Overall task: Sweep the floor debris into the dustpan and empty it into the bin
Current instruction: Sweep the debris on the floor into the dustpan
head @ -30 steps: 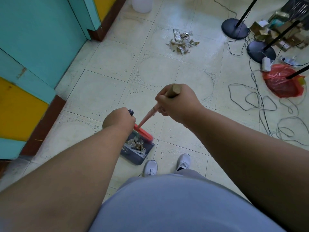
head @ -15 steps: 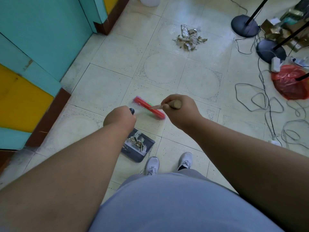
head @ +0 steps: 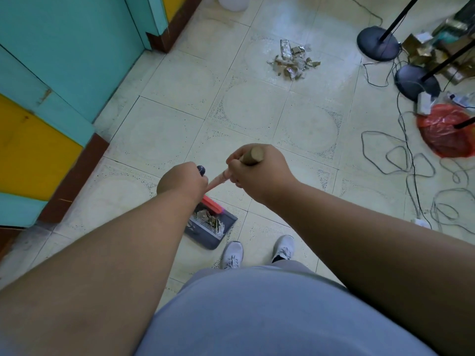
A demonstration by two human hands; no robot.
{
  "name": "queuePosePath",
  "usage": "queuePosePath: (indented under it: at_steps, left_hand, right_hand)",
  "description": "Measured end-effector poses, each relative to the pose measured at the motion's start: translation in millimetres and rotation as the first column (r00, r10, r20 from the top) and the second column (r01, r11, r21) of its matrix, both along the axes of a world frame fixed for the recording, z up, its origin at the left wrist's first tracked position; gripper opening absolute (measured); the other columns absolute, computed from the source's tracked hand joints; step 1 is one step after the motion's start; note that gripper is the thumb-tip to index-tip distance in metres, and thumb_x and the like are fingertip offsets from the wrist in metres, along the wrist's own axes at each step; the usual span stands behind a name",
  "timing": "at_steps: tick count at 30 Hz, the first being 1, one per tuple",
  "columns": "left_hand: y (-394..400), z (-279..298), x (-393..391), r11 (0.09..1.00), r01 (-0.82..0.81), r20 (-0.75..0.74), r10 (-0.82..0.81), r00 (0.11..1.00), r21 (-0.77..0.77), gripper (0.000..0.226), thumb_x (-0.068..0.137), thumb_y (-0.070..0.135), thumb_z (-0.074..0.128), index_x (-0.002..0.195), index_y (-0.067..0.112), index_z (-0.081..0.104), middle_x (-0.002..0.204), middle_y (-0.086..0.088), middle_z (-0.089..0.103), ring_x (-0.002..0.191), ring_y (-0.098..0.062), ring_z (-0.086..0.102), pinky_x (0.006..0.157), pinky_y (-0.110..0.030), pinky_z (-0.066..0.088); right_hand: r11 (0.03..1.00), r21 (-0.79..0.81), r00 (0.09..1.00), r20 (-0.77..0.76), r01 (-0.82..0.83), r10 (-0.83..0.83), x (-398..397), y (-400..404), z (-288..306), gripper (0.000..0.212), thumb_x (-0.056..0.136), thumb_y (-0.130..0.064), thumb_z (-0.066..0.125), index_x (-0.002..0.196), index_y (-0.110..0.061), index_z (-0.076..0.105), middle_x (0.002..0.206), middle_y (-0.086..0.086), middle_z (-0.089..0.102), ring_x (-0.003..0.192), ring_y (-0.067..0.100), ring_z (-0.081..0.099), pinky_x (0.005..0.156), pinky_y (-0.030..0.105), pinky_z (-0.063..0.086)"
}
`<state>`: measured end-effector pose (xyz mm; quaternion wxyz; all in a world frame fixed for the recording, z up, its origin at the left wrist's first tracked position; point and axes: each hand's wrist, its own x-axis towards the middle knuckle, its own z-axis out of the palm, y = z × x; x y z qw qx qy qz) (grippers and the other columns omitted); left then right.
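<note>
Head view: right hand (head: 259,173) grips the tan wooden broom handle (head: 253,155); left hand (head: 183,181) grips the dark dustpan handle (head: 201,170). Red broom head (head: 212,205) rests at the grey plastic dustpan (head: 208,238), which holds scraps. A torn-paper debris pile (head: 293,60) lies well apart, unswept. Emptying remains; no bin identifiable.

Soft, even daylight, pale glare on the far floor tiles (head: 282,24), wide-angle bending at edges.
</note>
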<state>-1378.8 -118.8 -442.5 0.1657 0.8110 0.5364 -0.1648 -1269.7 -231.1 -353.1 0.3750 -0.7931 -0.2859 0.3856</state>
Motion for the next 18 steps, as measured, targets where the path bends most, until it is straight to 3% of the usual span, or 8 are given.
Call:
queuePosePath:
  at_steps: [3,11,18]
  left_hand:
    - [-0.7,2.1,-5.1,1.0,0.0,0.03,0.0,1.0,0.016,0.024,0.097,0.033,0.047,0.089,0.012,0.055,0.072,-0.005,0.05,0.072,-0.028,0.055,0.058,-0.028,0.041]
    - [1.8,1.7,-6.6,1.0,-0.016,0.093,0.014,0.996,0.027,0.018,0.094,0.029,0.047,0.089,0.013,0.054,0.072,-0.004,0.05,0.071,-0.027,0.053,0.057,-0.028,0.038]
    - [-0.5,1.5,4.8,1.0,-0.004,0.105,0.003,0.994,0.012,0.02,0.095,0.027,0.044,0.085,0.012,0.051,0.071,-0.006,0.05,0.069,-0.027,0.053,0.057,-0.028,0.039]
  right_hand:
    - [1.0,0.026,0.997,0.079,0.017,-0.019,7.5,1.0,8.9,0.018,0.082,-0.014,0.054,0.075,-0.016,0.071,0.064,-0.001,0.069,0.058,0.018,0.062,0.052,0.03,0.052]
    - [0.992,0.041,0.968,0.219,0.118,-0.124,35.6,-6.4,22.3,0.018,0.085,-0.016,0.054,0.079,-0.017,0.072,0.073,-0.003,0.069,0.078,0.021,0.068,0.07,0.038,0.06]
    - [0.967,0.03,0.929,0.272,0.253,-0.251,70.6,-32.1,14.1,0.017,0.084,-0.018,0.054,0.084,-0.023,0.071,0.075,-0.003,0.071,0.076,0.022,0.07,0.065,0.037,0.061]
